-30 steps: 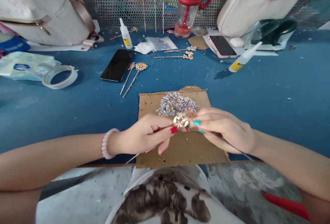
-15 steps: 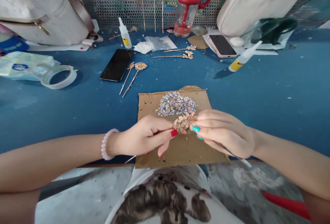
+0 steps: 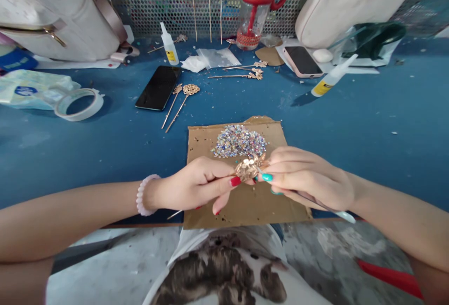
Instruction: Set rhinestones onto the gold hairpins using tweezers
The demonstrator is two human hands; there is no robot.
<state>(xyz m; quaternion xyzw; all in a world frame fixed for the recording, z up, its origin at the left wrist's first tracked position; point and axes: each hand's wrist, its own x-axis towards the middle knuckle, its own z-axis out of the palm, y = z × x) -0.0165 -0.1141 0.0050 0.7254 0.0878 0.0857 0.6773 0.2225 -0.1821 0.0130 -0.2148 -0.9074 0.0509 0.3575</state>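
Note:
My left hand (image 3: pixel 199 185), red-nailed and wearing a bead bracelet (image 3: pixel 141 195), pinches a gold metal hairpin (image 3: pixel 247 167) by its flower-shaped head. A thin stick end (image 3: pixel 174 214), perhaps its shaft, shows below the left wrist. My right hand (image 3: pixel 312 178), with teal nails, is closed on slim tweezers (image 3: pixel 346 216); their tip meets the right side of the flower head, and most of their length is hidden by the fingers. Beneath both hands lies a cardboard sheet (image 3: pixel 259 206), with a pile of small glittering rhinestones (image 3: pixel 240 141) just beyond the hairpin.
Gold hairpins (image 3: pixel 191 90) lie beside a black phone (image 3: pixel 159 88). Two glue bottles (image 3: pixel 170 45) stand farther back. A tape roll (image 3: pixel 80 105) sits at left, a pink-cased phone (image 3: pixel 302 61) at right. Behind are a cup (image 3: pixel 251 19) and two bags (image 3: pixel 326 10).
My right hand has turned slightly, and the tweezers' rear end has swung out to the right. The hairpin's head has tilted and catches more light; my left hand has barely moved.

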